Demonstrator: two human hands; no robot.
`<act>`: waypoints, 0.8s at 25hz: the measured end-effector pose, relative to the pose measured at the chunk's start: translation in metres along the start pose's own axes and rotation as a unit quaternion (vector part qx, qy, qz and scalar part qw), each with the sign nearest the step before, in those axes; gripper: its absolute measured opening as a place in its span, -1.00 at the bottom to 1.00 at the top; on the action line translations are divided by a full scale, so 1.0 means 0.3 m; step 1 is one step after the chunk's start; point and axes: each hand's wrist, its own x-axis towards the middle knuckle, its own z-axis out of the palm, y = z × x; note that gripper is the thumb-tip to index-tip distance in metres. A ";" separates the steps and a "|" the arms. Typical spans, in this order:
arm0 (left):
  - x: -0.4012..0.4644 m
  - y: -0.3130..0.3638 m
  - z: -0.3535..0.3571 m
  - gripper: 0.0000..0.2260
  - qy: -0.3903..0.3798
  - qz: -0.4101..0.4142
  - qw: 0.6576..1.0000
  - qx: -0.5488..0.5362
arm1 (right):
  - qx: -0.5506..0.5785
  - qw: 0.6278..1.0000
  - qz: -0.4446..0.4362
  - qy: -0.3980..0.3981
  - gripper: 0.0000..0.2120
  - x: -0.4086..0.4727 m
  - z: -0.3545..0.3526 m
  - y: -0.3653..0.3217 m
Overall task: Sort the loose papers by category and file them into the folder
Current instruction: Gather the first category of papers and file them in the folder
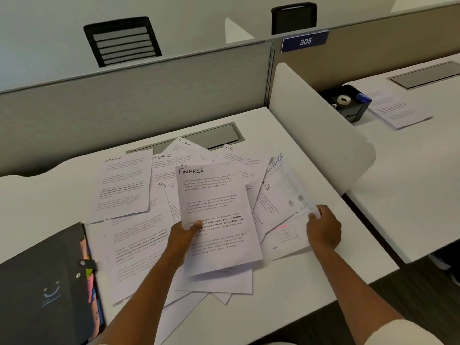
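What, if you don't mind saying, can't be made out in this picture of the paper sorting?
Head view only:
- Sheet in the right hand: motion-blurred; only "NANCE" reads.
- Headings of lower sheets: covered by the FINANCE sheet in the left hand.
- Folder: cut off by the left edge; tab labels too small.
- Printed body text: too small.

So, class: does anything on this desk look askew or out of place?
Yes. The loose papers lie fanned and overlapping at different angles. The right hand holds a blurred sheet marked with "NANCE", tilted against the rest.
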 end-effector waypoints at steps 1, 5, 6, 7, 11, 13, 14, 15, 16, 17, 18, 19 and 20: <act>0.002 0.001 0.005 -0.75 -0.001 0.000 1.000 0.000 | 0.007 1.000 -0.002 0.014 -0.84 0.010 -0.011 -0.003; 0.011 0.003 0.019 -0.74 0.001 0.002 1.000 0.003 | 0.056 0.997 -0.004 0.054 -0.80 0.057 -0.065 -0.016; 0.015 0.001 0.020 -0.75 0.002 0.002 1.000 0.001 | 0.073 0.995 -0.007 0.061 -0.79 0.067 -0.077 -0.024; 0.017 -0.001 0.023 -0.75 0.003 0.003 1.000 -0.001 | 0.092 0.993 -0.015 0.071 -0.79 0.076 -0.087 -0.032; 0.017 -0.002 0.033 -0.79 0.009 0.011 1.000 -0.012 | 0.152 0.979 -0.063 0.120 -0.79 0.106 -0.125 -0.114; 0.015 0.003 0.040 -0.82 0.012 0.013 1.000 -0.020 | 0.183 0.970 -0.093 0.130 -0.80 0.111 -0.148 -0.180; 0.013 0.008 0.044 -0.82 0.012 0.013 1.000 -0.022 | 0.198 0.966 -0.107 0.128 -0.81 0.109 -0.161 -0.215; 0.014 0.010 0.046 -0.82 0.012 0.013 1.000 -0.023 | 0.214 0.962 -0.120 0.117 -0.80 0.111 -0.170 -0.242; 0.016 0.009 0.047 -0.80 0.009 0.012 1.000 -0.023 | 0.229 0.960 -0.128 0.100 -0.80 0.111 -0.177 -0.266; 0.017 0.008 0.047 -0.78 0.006 0.014 1.000 -0.024 | 0.248 0.956 -0.132 0.083 -0.79 0.113 -0.177 -0.284; 0.014 0.009 0.046 -0.77 0.003 0.017 1.000 -0.024 | 0.271 0.952 -0.131 0.065 -0.80 0.112 -0.173 -0.298; 0.011 0.010 0.042 -0.76 0.001 0.020 0.999 -0.026 | 0.299 0.945 -0.125 0.046 -0.80 0.111 -0.164 -0.307; 0.007 0.010 0.038 -0.75 -0.001 0.019 0.999 -0.028 | 0.326 0.938 -0.114 0.027 -0.81 0.105 -0.150 -0.313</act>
